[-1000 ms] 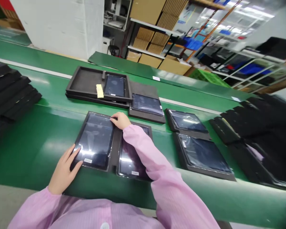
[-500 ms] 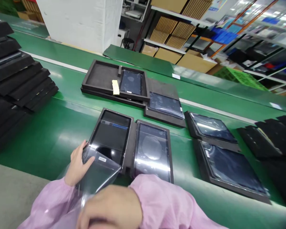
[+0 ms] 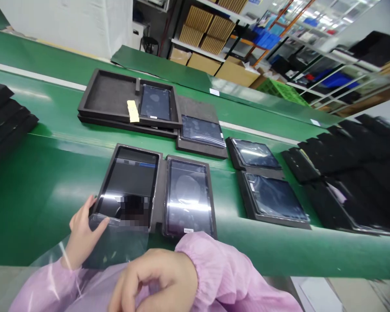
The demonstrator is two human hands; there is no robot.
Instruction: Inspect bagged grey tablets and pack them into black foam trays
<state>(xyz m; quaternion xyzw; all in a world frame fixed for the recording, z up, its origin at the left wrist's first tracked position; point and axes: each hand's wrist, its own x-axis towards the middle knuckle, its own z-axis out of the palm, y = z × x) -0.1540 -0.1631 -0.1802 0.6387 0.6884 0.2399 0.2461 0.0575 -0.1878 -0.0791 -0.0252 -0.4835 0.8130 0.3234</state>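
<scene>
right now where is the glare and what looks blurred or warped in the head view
Head view: bright bands of ceiling-light glare cross the left tablet and right tablet; a pixelated patch covers part of the left tablet's lower screen; the right hand is close and soft; the shelving at upper right is smeared, and the green belt tilts and bows.

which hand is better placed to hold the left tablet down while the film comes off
Left, likely: the left hand rests at the near corner of the left tablet. The right hand is off it, pinching the clear film.
</scene>
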